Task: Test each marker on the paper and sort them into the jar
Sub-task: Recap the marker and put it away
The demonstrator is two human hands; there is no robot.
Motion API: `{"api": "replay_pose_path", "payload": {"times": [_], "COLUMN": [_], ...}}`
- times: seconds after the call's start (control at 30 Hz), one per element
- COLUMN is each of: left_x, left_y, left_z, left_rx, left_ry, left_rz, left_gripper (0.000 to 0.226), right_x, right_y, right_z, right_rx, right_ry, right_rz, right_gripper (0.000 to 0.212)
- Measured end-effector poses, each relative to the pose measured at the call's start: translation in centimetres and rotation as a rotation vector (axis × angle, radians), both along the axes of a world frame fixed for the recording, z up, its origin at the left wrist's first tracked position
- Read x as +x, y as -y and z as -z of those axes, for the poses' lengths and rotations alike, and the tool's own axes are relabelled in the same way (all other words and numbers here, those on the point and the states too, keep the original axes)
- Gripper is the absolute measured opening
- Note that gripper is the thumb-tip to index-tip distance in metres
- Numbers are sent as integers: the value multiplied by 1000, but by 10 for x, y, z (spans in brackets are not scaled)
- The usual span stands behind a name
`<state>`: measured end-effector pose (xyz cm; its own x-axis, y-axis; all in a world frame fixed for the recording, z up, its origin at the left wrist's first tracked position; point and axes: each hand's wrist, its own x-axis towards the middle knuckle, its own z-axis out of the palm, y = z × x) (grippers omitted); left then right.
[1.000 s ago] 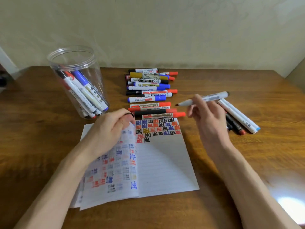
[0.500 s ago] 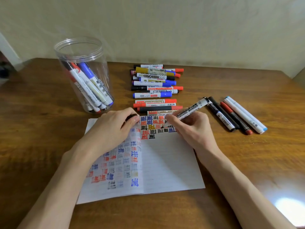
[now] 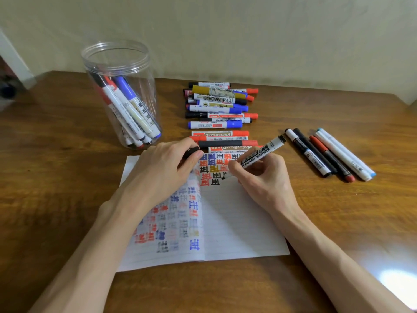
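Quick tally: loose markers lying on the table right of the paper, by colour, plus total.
White markers: 2
Plain black marker: 1
Black marker with white label: 1
Red marker: 1
Total: 5

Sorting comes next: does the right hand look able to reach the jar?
Probably yes: the jar is lidless, but the right hand with its marker must cross over the left hand pinching a cap.
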<state>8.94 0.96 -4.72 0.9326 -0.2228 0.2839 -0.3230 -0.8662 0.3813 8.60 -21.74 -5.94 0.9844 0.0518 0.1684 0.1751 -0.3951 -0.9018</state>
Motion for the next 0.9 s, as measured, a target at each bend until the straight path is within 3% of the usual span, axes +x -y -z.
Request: {"api": "replay_pose_path", "payload": {"times": [0.2,0.9], "left_x": [-2,-1], "left_y": [5,3], "left_z": [-5,-4], "left_rx": [-93,-44], "left_ry": [7,-12], "left_rz": [60,30], "left_gripper": [27,26], "right_x": [1,-3], "right_y": [0,-1], "right_z": [1,1], "right_rx": [-11,-68], "right_ry": [11,45], "right_rz": [-1,31], "right_gripper": [12,8]}}
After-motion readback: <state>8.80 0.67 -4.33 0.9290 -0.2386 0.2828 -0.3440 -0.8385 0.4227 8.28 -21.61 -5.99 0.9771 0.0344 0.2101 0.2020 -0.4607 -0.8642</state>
